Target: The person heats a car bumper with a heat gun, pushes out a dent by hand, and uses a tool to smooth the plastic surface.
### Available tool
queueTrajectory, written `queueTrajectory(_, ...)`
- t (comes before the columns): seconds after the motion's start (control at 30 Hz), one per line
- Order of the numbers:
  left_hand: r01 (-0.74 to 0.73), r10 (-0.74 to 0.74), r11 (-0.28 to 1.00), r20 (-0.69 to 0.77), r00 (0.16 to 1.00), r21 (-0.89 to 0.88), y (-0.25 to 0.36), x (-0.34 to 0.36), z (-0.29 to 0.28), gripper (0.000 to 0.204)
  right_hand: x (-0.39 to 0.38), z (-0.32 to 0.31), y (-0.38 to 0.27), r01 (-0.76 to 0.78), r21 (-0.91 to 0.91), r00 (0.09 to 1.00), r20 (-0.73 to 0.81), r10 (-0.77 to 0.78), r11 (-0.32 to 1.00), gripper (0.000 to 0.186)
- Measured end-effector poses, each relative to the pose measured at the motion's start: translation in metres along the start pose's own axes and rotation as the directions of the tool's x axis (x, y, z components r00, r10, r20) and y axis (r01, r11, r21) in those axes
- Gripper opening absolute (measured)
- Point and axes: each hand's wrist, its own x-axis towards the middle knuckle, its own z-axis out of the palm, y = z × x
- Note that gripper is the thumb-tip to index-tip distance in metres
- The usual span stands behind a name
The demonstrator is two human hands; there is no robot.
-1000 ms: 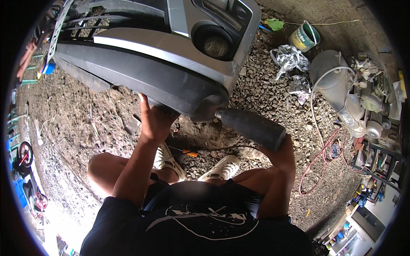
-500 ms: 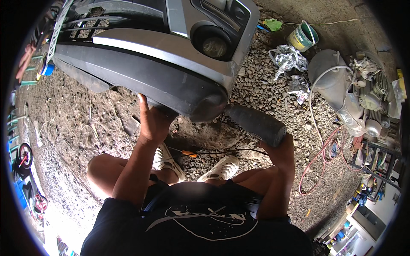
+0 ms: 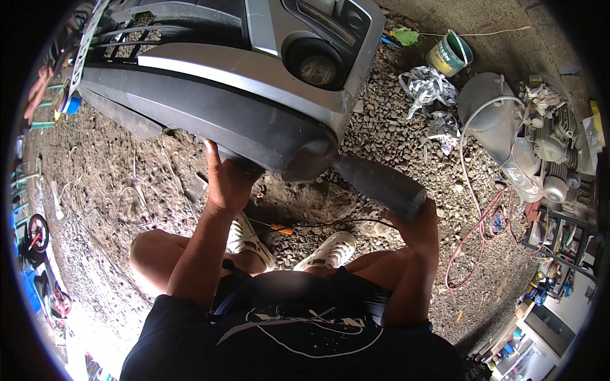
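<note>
A large grey and black plastic vehicle bumper (image 3: 210,105) is held tilted across the upper left, with a round lamp (image 3: 318,70) set in its right end. My left hand (image 3: 230,181) grips its near lower edge; the thumb lies up against the plastic and the other fingers are mostly hidden underneath. In my right hand (image 3: 419,225) is a dark tool shaped like a heat gun (image 3: 381,184). Its narrow end points at the bumper's rounded near corner; whether they touch I cannot tell. A thin black cord (image 3: 330,223) runs leftward from near my right hand.
An orange object (image 3: 281,229) lies on the gravel by my shoes (image 3: 327,251). To the right are crumpled foil (image 3: 429,89), a green bucket (image 3: 450,54), a grey container (image 3: 486,114), a pinkish hose (image 3: 460,260) and metal machine parts (image 3: 553,149). Shelves (image 3: 559,254) stand beyond.
Both hands keep their hold and place. The bumper has shifted only very slightly, and the cord by my shoes hangs a little differently.
</note>
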Motion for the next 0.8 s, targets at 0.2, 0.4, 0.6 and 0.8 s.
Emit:
queueTrajectory(0.2, 0.001, 0.0, 0.999, 0.02, 1.0, -0.033, 0.0, 0.002, 0.001, 0.123, -0.007, 0.004, 0.011, 0.161, 0.159, 0.985, -0.082, -0.15, 0.974, 0.054)
queueTrajectory(0.4, 0.005, -0.006, 0.997, -0.002, 1.0, -0.073, 0.0, 0.002, 0.006, 0.121, -0.003, 0.002, 0.016, 0.124, 0.173, 0.992, 0.008, -0.127, 0.977, 0.072)
queueTrajectory(0.6, 0.012, -0.011, 0.998, 0.016, 1.0, -0.062, 0.001, 0.002, 0.005, 0.119, -0.003, 0.0, 0.014, 0.06, 0.216, 0.996, 0.048, -0.072, 0.975, 0.071)
queueTrajectory(0.8, 0.007, -0.006, 0.999, 0.012, 1.0, -0.048, 0.001, 0.0, 0.008, 0.119, -0.011, 0.001, 0.013, 0.079, 0.265, 0.997, -0.013, -0.079, 0.961, 0.072)
